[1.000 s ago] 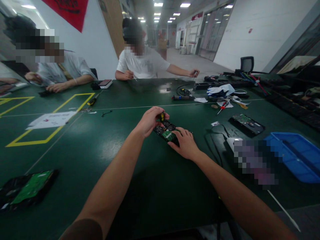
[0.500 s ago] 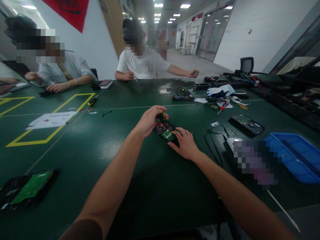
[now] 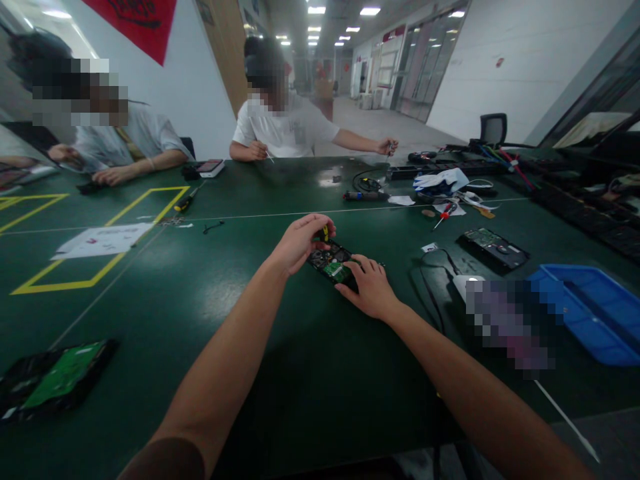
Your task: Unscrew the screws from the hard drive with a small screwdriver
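In the middle of the table a hard drive (image 3: 334,269) lies with its green circuit board facing up. My left hand (image 3: 300,243) is closed around a black and yellow screwdriver (image 3: 325,234), held upright over the drive's far left part. Its tip is hidden, so I cannot tell what it touches. My right hand (image 3: 371,288) grips the near right end of the drive, thumb on the near side and fingers over the top.
More drives sit at the right (image 3: 494,249) and near left (image 3: 57,379). A blue tray (image 3: 595,313), a cabled white device (image 3: 467,285), a red screwdriver (image 3: 447,213) and gloves (image 3: 440,181) lie to the right. Two people (image 3: 285,127) work across the green table (image 3: 210,360).
The fingers of my left hand have shifted slightly around the screwdriver, and its handle shows a different side. My right hand and the hard drive stay in place.
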Action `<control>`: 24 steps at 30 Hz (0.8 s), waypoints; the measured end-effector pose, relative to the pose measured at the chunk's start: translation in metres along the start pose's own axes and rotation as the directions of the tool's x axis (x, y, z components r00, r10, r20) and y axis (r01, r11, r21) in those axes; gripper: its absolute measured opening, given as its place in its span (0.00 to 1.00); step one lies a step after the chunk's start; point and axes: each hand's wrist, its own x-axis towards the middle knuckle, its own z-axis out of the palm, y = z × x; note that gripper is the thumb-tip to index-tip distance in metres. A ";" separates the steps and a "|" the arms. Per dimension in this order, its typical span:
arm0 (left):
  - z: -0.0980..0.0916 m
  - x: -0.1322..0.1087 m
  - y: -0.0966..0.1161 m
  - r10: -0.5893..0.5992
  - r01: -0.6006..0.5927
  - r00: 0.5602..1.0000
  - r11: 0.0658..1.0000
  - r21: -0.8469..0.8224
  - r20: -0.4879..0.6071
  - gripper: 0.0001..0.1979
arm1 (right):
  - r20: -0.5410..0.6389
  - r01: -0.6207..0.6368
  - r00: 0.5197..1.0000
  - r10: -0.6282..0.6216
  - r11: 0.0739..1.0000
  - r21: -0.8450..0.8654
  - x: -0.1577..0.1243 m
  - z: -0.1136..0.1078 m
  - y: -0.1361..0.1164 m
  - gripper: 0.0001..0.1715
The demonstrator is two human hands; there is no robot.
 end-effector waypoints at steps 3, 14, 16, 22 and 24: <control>-0.001 0.001 -0.001 0.017 -0.016 1.000 0.999 0.033 -0.023 0.10 | 0.006 -0.006 1.000 0.006 1.000 0.002 0.000 0.000 0.000 0.33; -0.004 0.002 0.000 -0.024 0.024 0.997 1.000 -0.003 -0.070 0.09 | 0.009 -0.009 1.000 0.009 1.000 0.002 0.001 0.000 0.000 0.33; -0.004 0.002 0.000 -0.027 0.026 0.997 1.000 -0.007 -0.076 0.09 | 0.012 -0.010 1.000 0.010 1.000 0.001 0.001 -0.001 0.000 0.34; -0.006 0.003 -0.002 -0.017 0.016 0.999 1.000 -0.007 -0.044 0.08 | 0.009 -0.009 1.000 0.009 1.000 -0.002 0.000 -0.001 0.000 0.33; -0.005 0.002 -0.001 -0.015 0.015 0.999 1.000 0.007 -0.039 0.08 | 0.006 -0.010 1.000 0.010 1.000 -0.002 0.000 -0.001 0.000 0.33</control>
